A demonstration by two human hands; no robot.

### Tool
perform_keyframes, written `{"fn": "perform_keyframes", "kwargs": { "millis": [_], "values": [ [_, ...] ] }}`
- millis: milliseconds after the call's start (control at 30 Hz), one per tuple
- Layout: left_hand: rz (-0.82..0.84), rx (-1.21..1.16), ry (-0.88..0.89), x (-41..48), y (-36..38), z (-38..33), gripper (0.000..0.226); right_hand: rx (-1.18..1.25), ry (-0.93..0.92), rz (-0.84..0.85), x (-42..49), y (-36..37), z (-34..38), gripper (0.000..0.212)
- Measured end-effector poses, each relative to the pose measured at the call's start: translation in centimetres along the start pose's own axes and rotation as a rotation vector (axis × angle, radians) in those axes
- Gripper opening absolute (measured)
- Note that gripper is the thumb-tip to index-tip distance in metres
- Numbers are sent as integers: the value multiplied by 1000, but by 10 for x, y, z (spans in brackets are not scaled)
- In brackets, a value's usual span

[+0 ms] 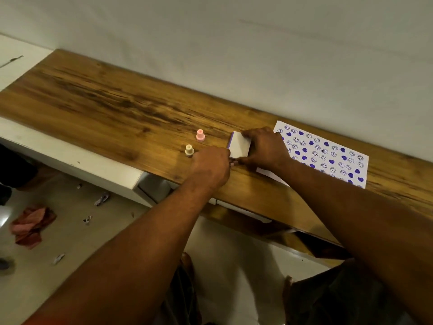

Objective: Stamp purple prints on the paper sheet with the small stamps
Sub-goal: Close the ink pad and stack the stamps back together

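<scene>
- Head view: I look down on a wooden tabletop (pixel 98 99) that runs along a pale wall, with both my bare forearms reaching in from the near edge.
- My right hand (pixel 266 147) rests on a small white box with a purple edge, which looks like the ink pad (pixel 238 146); my fingers (pixel 251 133) curl over its far and right sides, grasping it.
- My left hand (pixel 210 166) sits at the near left corner of the same box, fingers bent in toward it; whether they pinch the box or only touch it I cannot tell.
- The paper sheet (pixel 328 156) lies flat on the tabletop just right of my right hand, partly under my wrist and forearm. It is covered with rows of purple prints, hearts and smiley faces mixed.
- Two small stamps stand upright on the tabletop left of the box. The pink stamp (pixel 200 135) is the farther one; the cream stamp (pixel 189 150) stands nearer, just beside my left knuckles. Neither is in my fingers.
- On the floor at the near left lie a crumpled red cloth (pixel 30 227) and a few scraps of paper (pixel 102 198).
</scene>
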State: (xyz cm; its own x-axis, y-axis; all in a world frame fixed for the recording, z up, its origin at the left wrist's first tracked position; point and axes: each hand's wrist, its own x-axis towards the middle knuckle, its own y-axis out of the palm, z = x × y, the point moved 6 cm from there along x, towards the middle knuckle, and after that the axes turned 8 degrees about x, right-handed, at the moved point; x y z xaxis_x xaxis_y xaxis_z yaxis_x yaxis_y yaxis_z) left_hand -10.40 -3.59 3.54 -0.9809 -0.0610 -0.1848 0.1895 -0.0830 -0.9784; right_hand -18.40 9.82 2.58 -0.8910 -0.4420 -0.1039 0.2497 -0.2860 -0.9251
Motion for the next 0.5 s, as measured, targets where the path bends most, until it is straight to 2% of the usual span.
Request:
{"fn": "perform_keyframes", "kwargs": {
  "millis": [233,500],
  "values": [
    [-46,145,-23,10,-8,-23,29,-40,-52,-21,16,-4,-20,96],
    [3,136,-36,31,-7,-38,43,-162,-67,-28,39,-13,-49,97]
  ]
}}
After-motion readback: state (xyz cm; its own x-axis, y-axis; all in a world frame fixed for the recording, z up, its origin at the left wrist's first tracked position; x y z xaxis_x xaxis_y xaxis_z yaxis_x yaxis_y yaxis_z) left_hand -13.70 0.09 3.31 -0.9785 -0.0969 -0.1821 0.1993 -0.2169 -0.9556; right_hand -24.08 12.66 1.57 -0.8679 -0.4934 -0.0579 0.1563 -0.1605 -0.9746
